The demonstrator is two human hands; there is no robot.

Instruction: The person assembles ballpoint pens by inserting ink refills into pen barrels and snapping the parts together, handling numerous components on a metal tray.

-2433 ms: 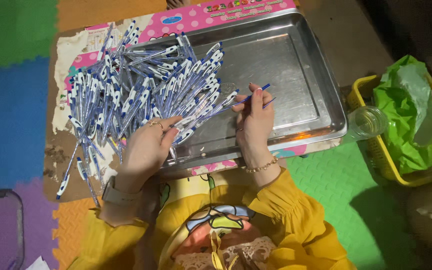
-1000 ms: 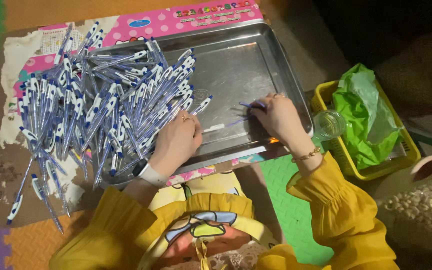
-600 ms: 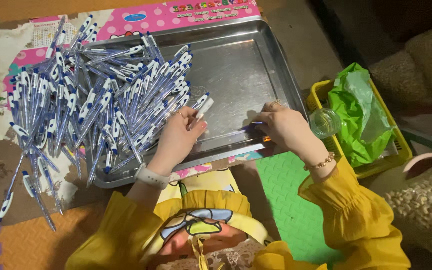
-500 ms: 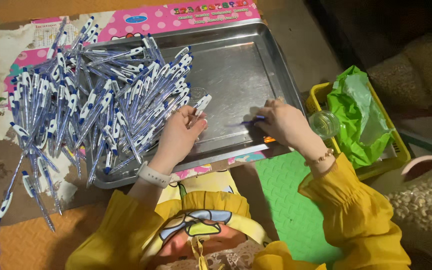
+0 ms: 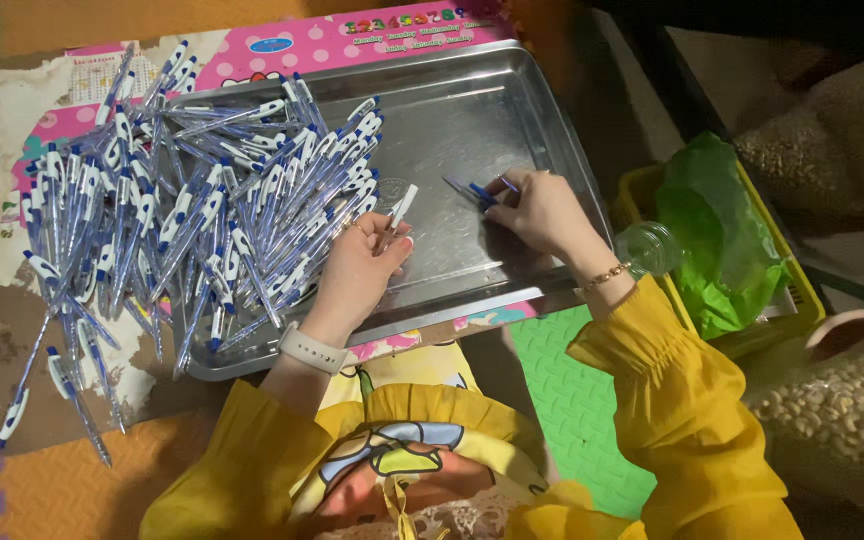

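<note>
A big pile of blue-and-white pens (image 5: pixel 192 210) covers the left half of a steel tray (image 5: pixel 472 110) and spills onto the mat. My left hand (image 5: pixel 362 265) rests at the pile's right edge and grips one pen (image 5: pixel 397 212) that points up and to the right. My right hand (image 5: pixel 542 210) lies on the bare right part of the tray, its fingers closed on a small blue pen part (image 5: pixel 477 192). Both arms wear yellow sleeves.
A yellow bin (image 5: pixel 792 300) lined with a green bag (image 5: pixel 722 240) stands right of the tray, a clear glass jar (image 5: pixel 647 248) beside it. Sacks of pale kernels (image 5: pixel 852 400) lie at the far right. Coloured foam mats (image 5: pixel 572 400) cover the floor.
My right hand has moved right across the tray, away from the pile, with the blue part. My left hand has lifted one pen out of the pile. The view has shifted right.
</note>
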